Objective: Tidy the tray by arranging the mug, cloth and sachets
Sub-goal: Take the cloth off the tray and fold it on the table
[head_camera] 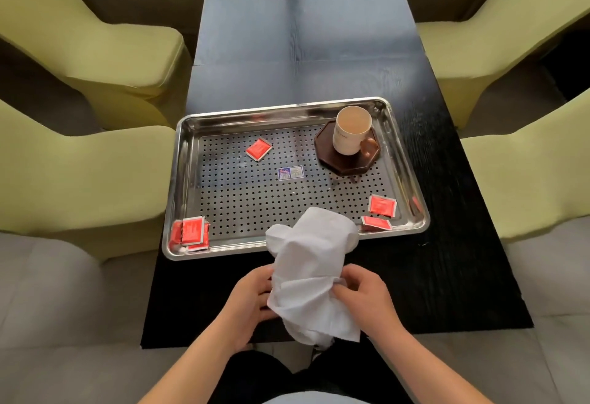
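A crumpled white cloth (314, 269) is held above the table's near edge, its top overlapping the front rim of the steel perforated tray (178, 161). My left hand (252, 298) grips its left side and my right hand (364, 298) pinches its right side. A cream mug (351, 130) stands on a dark octagonal coaster (343, 162) at the tray's far right. Red sachets lie scattered: one (258, 149) at the far middle, a small pile (190, 233) in the near left corner, two (381, 205) (376, 222) at the near right.
The tray rests on a narrow black table (303, 36). Yellow-green armchairs (86, 52) (510, 36) flank it on both sides. A small blue label (290, 173) sits in the tray's middle. My dark-clothed lap is below the table edge.
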Motion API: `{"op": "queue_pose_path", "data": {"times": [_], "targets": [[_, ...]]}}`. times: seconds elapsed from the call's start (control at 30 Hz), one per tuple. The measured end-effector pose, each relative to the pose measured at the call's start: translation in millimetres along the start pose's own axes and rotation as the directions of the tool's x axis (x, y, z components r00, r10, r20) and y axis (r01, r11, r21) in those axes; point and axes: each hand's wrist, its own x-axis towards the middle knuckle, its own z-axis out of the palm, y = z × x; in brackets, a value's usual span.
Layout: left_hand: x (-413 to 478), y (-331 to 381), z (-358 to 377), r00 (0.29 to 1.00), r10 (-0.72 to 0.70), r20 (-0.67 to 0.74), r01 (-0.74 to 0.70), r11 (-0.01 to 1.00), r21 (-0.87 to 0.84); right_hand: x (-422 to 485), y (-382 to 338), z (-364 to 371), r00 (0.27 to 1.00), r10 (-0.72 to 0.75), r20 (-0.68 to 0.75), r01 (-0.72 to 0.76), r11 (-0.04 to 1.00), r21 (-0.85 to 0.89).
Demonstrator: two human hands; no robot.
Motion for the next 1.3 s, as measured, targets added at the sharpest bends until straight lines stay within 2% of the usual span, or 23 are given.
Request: {"op": "queue_pose_path", "data": {"times": [0.1, 0.2, 0.3, 0.37, 0.4, 0.5, 0.53, 0.57, 0.63, 0.67, 0.7, 0.73, 0.8, 0.87, 0.93, 1.0, 1.03, 1.1, 1.17, 1.23, 1.3], "targets": [[3, -10, -4, 0.999, 0.011, -0.044, -0.007, 0.995, 0.1, 5, 21, 4, 0.981, 0.149, -0.126, -0.153, 0.988, -0.024], [6, -15, -4, 0.998, 0.011, -0.056, 0.004, 0.967, 0.257, 6, 41, 10, 0.938, 0.304, -0.165, -0.31, 0.951, -0.012], [13, -15, -2, 0.979, 0.182, -0.089, -0.122, 0.882, 0.456, 8, 52, 15, 0.918, 0.353, -0.179, -0.367, 0.929, -0.048], [18, -11, 2, 0.932, 0.363, 0.01, -0.289, 0.724, 0.627, 14, 52, 17, 0.925, 0.346, -0.154, -0.359, 0.931, -0.063], [19, -9, 5, 0.903, 0.417, 0.106, -0.358, 0.591, 0.723, 16, 50, 18, 0.933, 0.334, -0.132, -0.345, 0.936, -0.071], [26, -12, 19, 0.83, 0.407, 0.381, -0.458, 0.106, 0.883, 20, 44, 18, 0.952, 0.294, -0.088, -0.302, 0.949, -0.095], [29, -15, 22, 0.822, 0.378, 0.426, -0.453, -0.018, 0.891, 19, 42, 16, 0.956, 0.27, -0.112, -0.284, 0.948, -0.142], [32, -19, 24, 0.829, 0.345, 0.439, -0.432, -0.102, 0.896, 17, 41, 13, 0.958, 0.227, -0.174, -0.263, 0.94, -0.218], [37, -27, 22, 0.863, 0.292, 0.413, -0.375, -0.178, 0.91, 12, 43, 5, 0.94, 0.002, -0.342, -0.149, 0.902, -0.404], [39, -30, 20, 0.874, 0.275, 0.401, -0.355, -0.202, 0.913, 11, 46, 1, 0.92, -0.162, -0.356, -0.046, 0.86, -0.509], [40, -33, 19, 0.879, 0.26, 0.399, -0.345, -0.228, 0.91, 12, 47, -2, 0.904, -0.303, -0.302, 0.064, 0.793, -0.605], [41, -35, 17, 0.88, 0.243, 0.408, -0.347, -0.258, 0.902, 15, 46, -6, 0.905, -0.379, -0.193, 0.153, 0.714, -0.683], [42, -37, 14, 0.876, 0.207, 0.436, -0.359, -0.323, 0.875, 24, 42, -9, 0.926, -0.376, 0.042, 0.269, 0.577, -0.771], [43, -33, 7, 0.869, 0.201, 0.452, -0.363, -0.362, 0.859, 32, 42, -7, 0.942, -0.292, 0.163, 0.295, 0.493, -0.818], [42, -29, -2, 0.86, 0.25, 0.444, -0.346, -0.353, 0.869, 32, 46, -5, 0.954, -0.245, 0.174, 0.272, 0.46, -0.846], [36, -27, -10, 0.862, 0.345, 0.372, -0.301, -0.242, 0.922, 28, 52, -3, 0.96, -0.226, 0.164, 0.254, 0.458, -0.852], [33, -27, -14, 0.871, 0.392, 0.295, -0.269, -0.122, 0.955, 28, 55, -1, 0.961, -0.221, 0.164, 0.251, 0.456, -0.854], [29, -26, -20, 0.892, 0.443, 0.085, -0.194, 0.207, 0.959, 27, 53, 1, 0.973, -0.164, 0.163, 0.226, 0.52, -0.824], [30, -24, -26, 0.892, 0.436, -0.12, -0.127, 0.495, 0.86, 31, 43, -1, 0.99, -0.075, 0.118, 0.136, 0.707, -0.694], [31, -18, -28, 0.887, 0.369, -0.279, -0.068, 0.701, 0.71, 36, 32, -3, 0.997, -0.071, 0.003, 0.062, 0.844, -0.533], [31, -12, -30, 0.882, 0.277, -0.382, -0.024, 0.835, 0.55, 48, 23, -8, 0.977, -0.119, -0.175, 0.041, 0.917, -0.396]]}}
